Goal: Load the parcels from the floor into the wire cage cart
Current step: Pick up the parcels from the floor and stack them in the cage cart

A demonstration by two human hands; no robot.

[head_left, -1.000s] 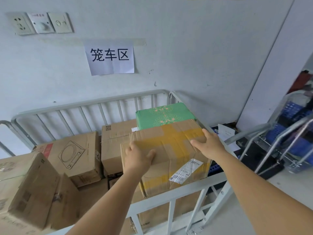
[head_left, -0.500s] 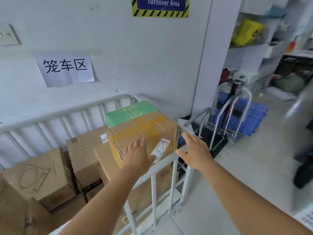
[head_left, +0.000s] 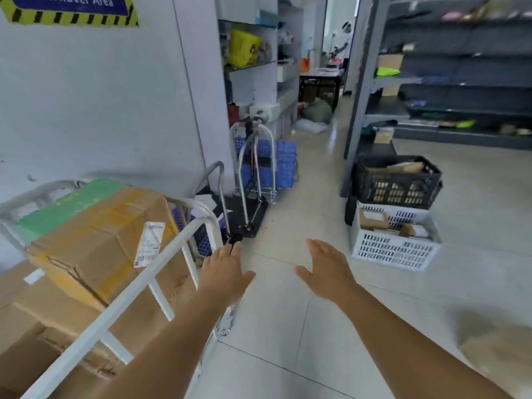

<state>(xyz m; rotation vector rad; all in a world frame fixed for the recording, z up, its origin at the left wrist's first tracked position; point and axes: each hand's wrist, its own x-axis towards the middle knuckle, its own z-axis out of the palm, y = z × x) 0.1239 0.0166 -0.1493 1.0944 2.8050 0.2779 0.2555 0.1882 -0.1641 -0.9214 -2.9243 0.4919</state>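
You're holding both hands out empty over the pale tiled floor (head_left: 288,326), palms facing each other. Your left hand (head_left: 224,279) is spread wide just past the corner of the wire cage cart (head_left: 161,256), and your right hand (head_left: 328,276) is flat and open, well clear of everything. That pose is reading as a turn away from the cart to fetch another load.

Inside the cart, the taped cardboard parcel (head_left: 98,243) is sitting on top of the stack, tilted and a little crumpled, yellow tape crossing its brown faces and a white shipping label (head_left: 148,244) stuck on the near side. A green box (head_left: 69,204) is lying behind it, against the wall side. It's sitting high because plain cartons (head_left: 34,321) are filling the space beneath.

The cart's rails are painted white tube, smooth and round. At the lower right edge a blurred brown shape (head_left: 501,358) is showing on the floor; that may be your next parcel, though I can't tell for sure.
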